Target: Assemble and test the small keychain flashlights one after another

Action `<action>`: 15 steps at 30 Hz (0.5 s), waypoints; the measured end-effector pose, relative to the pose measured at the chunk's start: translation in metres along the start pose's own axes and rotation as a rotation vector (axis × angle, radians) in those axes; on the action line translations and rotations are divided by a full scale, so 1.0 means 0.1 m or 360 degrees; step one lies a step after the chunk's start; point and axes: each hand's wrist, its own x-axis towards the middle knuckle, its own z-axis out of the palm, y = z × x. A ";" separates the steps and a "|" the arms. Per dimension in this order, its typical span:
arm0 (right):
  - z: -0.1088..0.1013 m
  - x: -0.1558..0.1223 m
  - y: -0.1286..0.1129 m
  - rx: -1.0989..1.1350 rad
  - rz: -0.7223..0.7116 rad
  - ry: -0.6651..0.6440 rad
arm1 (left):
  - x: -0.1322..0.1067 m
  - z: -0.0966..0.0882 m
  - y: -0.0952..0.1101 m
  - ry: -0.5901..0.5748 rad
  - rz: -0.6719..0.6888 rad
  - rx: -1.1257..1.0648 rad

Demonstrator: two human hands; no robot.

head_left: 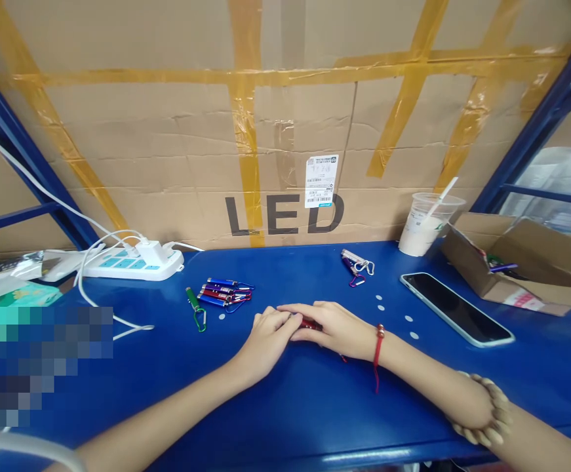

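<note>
My left hand and my right hand meet over the middle of the blue table, both closed around a red keychain flashlight. Only a short stretch of its red body shows between the fingers; its ends are mostly hidden. To the left of my hands lie several blue, red and purple keychain flashlights side by side, with a green keychain flashlight and its carabiner apart from them. Farther back on the right, a silver keychain flashlight rests beside a purple keychain flashlight.
A white power strip with cables stands at the back left. On the right are a phone, a plastic cup with straw and an open cardboard box. Several small white discs dot the blue table. A large carton closes off the back.
</note>
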 end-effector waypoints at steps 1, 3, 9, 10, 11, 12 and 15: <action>0.01 0.00 0.00 0.0013 0.0006 0.0007 | 0.00 0.00 -0.01 0.0014 0.0005 -0.0040; 0.02 -0.01 0.01 0.0073 0.0005 0.0026 | 0.01 0.00 -0.03 0.0042 0.0028 -0.0121; 0.04 -0.02 0.02 0.0196 -0.0014 0.0160 | 0.02 0.03 -0.06 0.0130 0.0136 -0.0296; 0.04 -0.02 0.02 0.0185 0.0003 0.0173 | 0.02 0.03 -0.06 0.0152 0.0163 -0.0312; 0.03 -0.03 0.01 0.0174 0.0014 0.0180 | 0.02 0.03 -0.07 0.0171 0.0192 -0.0323; 0.03 -0.03 0.01 0.0163 0.0016 0.0181 | 0.02 0.03 -0.07 0.0186 0.0223 -0.0331; 0.02 -0.04 0.02 0.0089 -0.0022 0.0172 | 0.01 0.02 -0.07 0.0162 0.0296 -0.0325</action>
